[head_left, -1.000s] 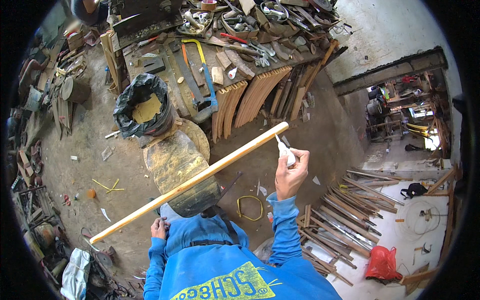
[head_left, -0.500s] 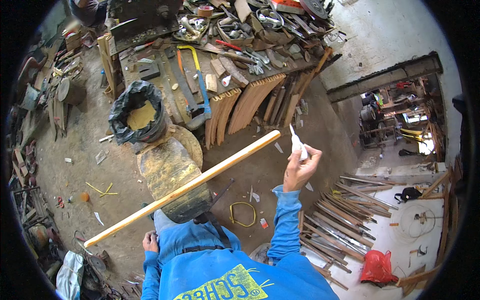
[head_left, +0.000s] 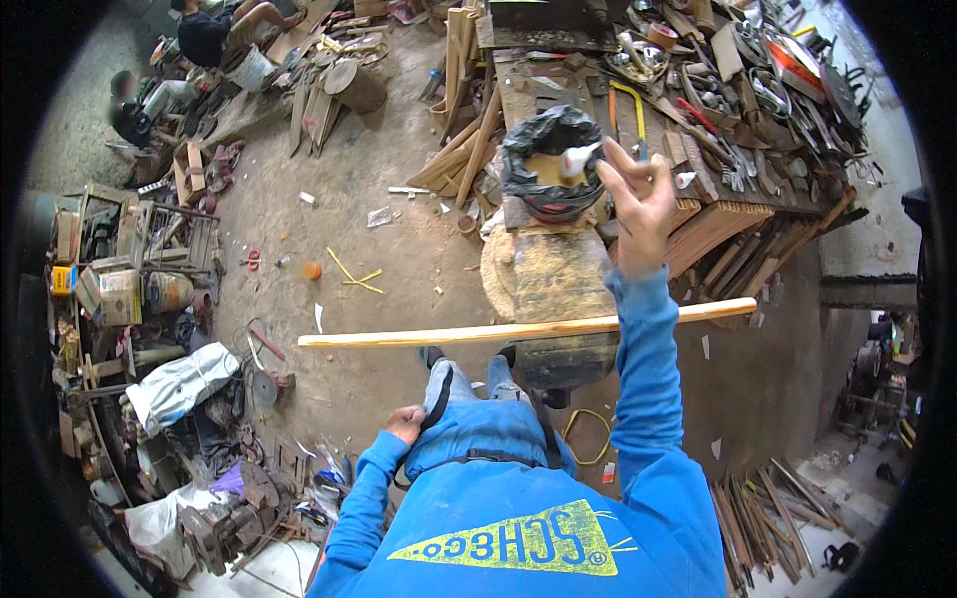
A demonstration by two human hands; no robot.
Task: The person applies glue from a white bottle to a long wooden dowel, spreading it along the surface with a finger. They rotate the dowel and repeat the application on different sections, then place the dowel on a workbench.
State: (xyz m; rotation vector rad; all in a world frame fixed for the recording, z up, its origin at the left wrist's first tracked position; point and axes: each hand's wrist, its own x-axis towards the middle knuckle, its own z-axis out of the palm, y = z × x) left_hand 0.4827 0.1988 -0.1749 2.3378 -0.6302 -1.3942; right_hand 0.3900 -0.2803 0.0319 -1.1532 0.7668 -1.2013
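Note:
My right hand (head_left: 643, 204) is raised at the upper right, its fingers closed on a small white squeeze bottle (head_left: 578, 159). In the view the bottle overlaps a bucket lined with a black plastic bag (head_left: 523, 179), which has yellowish sawdust in it. A long pale wooden strip (head_left: 469, 334) lies crosswise over a dusty dark board (head_left: 568, 364); my right forearm hides part of it. Low by my left hip, my left hand (head_left: 406, 424) has curled fingers, close to a black strap (head_left: 439, 399). Whether it holds anything is hidden.
A cluttered workbench (head_left: 688, 149) with a yellow hacksaw (head_left: 638, 110) and stacked curved wood stands at the upper right. Two people sit at the far left, one in dark clothes (head_left: 204, 40). Scrap and a silvery sack (head_left: 184, 384) lie left; wood strips (head_left: 768, 513) lie lower right.
The view has swung left. My right hand has gone forward with the bottle, which now points leftward instead of upward. The wooden strip appears nearly level; my left hand stays by my hip.

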